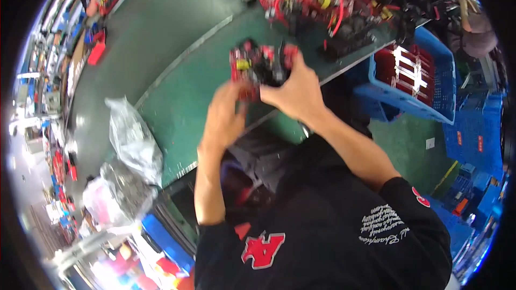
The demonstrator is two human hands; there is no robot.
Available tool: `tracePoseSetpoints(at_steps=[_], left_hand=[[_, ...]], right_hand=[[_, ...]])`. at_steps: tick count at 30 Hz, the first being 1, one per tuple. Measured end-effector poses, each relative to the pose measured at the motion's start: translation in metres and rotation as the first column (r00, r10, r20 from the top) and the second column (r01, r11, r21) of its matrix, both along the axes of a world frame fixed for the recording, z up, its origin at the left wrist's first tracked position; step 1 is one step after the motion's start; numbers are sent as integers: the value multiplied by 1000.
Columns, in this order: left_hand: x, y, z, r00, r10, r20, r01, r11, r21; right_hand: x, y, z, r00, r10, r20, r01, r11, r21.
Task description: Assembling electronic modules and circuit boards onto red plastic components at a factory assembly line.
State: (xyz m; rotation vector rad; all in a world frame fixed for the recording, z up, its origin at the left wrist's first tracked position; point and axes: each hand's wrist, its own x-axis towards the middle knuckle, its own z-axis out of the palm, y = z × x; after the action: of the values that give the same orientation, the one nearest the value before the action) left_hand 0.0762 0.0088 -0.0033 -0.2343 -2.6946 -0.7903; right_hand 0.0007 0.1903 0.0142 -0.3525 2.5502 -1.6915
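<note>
Above the green worktable (183, 102) I hold a red-and-black plastic assembly (260, 64) with a small yellow block on it; motion blur hides its finer parts. It looks like the chassis of a toy vehicle. My right hand (298, 94) grips its right side, thumb at the lower edge and fingers around the far corner. At the lower left, my left hand (224, 115) has its curled fingers against a reddish part of the same assembly. The fingertips of that hand are blurred.
A heap of similar red, black and yellow assemblies (322, 0) covers the table's far right. Clear plastic bags (134, 139) lie left. A blue crate (446, 75) with dark red panels stands right. Beyond the grey conveyor belt (177, 11), another person's hand (94, 2) is near a red part.
</note>
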Motion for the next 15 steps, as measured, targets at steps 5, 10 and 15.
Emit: tracePoseSetpoints(at_steps=[5, 10, 15], left_hand=[[13, 19, -11, 995, 98, 32, -98, 995, -12], [17, 34, 4, 993, 94, 77, -115, 924, 366], [-23, 38, -12, 931, 187, 312, -297, 886, 356]], right_hand=[[-1, 11, -3, 966, 28, 258, -37, 999, 28], [7, 49, -16, 918, 211, 335, -115, 952, -284], [27, 70, -46, 833, 296, 468, 30, 820, -571]])
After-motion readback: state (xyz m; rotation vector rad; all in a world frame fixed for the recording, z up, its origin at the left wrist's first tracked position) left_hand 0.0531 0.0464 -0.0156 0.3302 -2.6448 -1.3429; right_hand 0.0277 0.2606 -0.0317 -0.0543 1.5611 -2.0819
